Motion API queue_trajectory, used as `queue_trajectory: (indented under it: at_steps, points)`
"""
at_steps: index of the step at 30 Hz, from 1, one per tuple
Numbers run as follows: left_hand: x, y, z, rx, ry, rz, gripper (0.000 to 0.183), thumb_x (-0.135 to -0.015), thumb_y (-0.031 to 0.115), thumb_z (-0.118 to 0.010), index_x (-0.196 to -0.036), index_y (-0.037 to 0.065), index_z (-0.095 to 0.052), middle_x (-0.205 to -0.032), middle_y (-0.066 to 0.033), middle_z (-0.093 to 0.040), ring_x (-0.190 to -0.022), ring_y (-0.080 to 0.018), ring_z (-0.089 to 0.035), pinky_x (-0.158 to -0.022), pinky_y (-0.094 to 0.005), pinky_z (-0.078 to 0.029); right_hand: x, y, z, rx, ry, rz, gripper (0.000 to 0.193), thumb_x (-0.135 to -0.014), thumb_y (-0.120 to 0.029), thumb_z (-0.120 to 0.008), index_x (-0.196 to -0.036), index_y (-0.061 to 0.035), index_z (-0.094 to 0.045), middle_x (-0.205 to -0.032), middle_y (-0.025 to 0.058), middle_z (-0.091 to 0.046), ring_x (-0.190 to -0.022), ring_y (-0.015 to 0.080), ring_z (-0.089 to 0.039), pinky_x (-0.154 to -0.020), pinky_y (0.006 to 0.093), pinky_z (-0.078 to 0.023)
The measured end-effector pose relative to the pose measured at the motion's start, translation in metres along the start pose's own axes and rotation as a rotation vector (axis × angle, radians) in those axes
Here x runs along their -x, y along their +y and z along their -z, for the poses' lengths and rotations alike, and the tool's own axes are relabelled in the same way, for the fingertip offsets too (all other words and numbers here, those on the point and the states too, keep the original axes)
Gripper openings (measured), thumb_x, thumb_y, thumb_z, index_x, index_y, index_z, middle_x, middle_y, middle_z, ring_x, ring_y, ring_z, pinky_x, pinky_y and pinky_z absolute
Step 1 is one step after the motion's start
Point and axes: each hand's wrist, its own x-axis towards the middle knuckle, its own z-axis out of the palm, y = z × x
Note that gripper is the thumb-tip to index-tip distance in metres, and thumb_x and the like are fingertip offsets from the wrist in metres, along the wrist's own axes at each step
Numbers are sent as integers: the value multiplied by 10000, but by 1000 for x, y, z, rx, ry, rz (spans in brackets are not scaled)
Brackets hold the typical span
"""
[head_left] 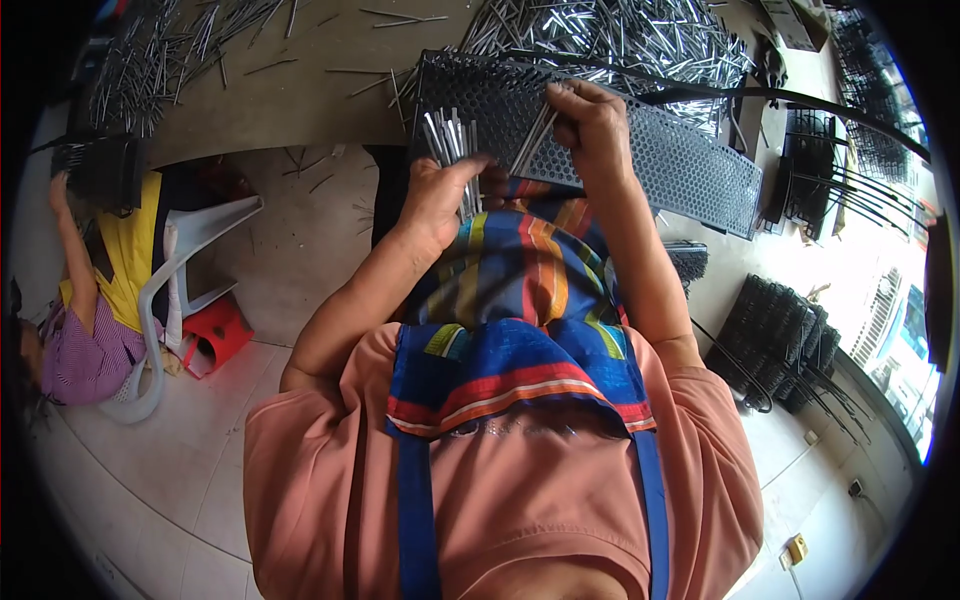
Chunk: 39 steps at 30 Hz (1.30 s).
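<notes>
My left hand (436, 200) is closed round a bundle of thin silvery metal rods (450, 136), their ends standing up past the fingers. A dark panel (685, 185) full of small round holes lies tilted across my lap and the table edge. Above its left half, my right hand (600, 135) pinches a few slim rods (532, 148) between thumb and fingers, slanting down over the panel. Whether their lower ends sit in holes cannot be made out. Dark short pieces line the panel's upper left edge.
A large heap of loose metal rods (600, 35) covers the table (250, 105) beyond the panel, with more scattered at left. A black cable (800, 98) arcs over the right. Stacked black racks (775, 330) stand at right. At left, another person sits on a grey chair (150, 330) near a red stool (215, 335).
</notes>
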Motion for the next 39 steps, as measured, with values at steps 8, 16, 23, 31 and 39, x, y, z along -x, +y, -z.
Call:
queue_trajectory:
  at_steps: [8, 16, 23, 31, 39]
  points:
    - [4, -3, -20, -19, -170, -197, 114, -840, -42, -634, -948, -40, -673, -806, -106, -697, -697, -194, -694, -592, -300, -583, 26, 12, -21, 190, -28, -133, 129, -830, -56, -680, -711, -23, -645, -572, -5, -534, -445, 55, -439, -408, 220, -302]
    - [12, -23, -7, 19, -40, 37, 171, -863, 9, -633, -1030, -9, -664, -881, -108, -700, -764, -225, -701, -659, -360, -596, 16, 5, -3, 295, 115, 152, 80, -819, -65, -675, -805, 13, -689, -593, 11, -572, -483, 66, -479, -464, 220, -350]
    - [18, -28, -11, 18, -13, -117, 171, -844, -9, -625, -1006, -4, -679, -888, -94, -704, -750, -202, -692, -666, -343, -570, 16, 12, 1, 282, -181, -260, 116, -821, -94, -696, -863, 14, -699, -614, 19, -599, -469, 66, -513, -437, 209, -374]
    - [19, -26, -14, -27, -1, -173, 150, -840, -29, -607, -965, -17, -688, -853, -99, -706, -723, -199, -694, -668, -328, -574, 30, 30, 4, 243, -11, -163, 66, -821, -60, -689, -814, 5, -683, -623, 32, -605, -497, 79, -537, -454, 214, -397]
    - [23, -41, 10, -174, -83, -19, 143, -823, -38, -605, -955, -36, -662, -813, -130, -706, -661, -193, -682, -566, -296, -537, -10, 16, 3, 171, 213, 698, 20, -827, 3, -693, -846, 8, -699, -691, 27, -641, -582, 72, -577, -540, 212, -467]
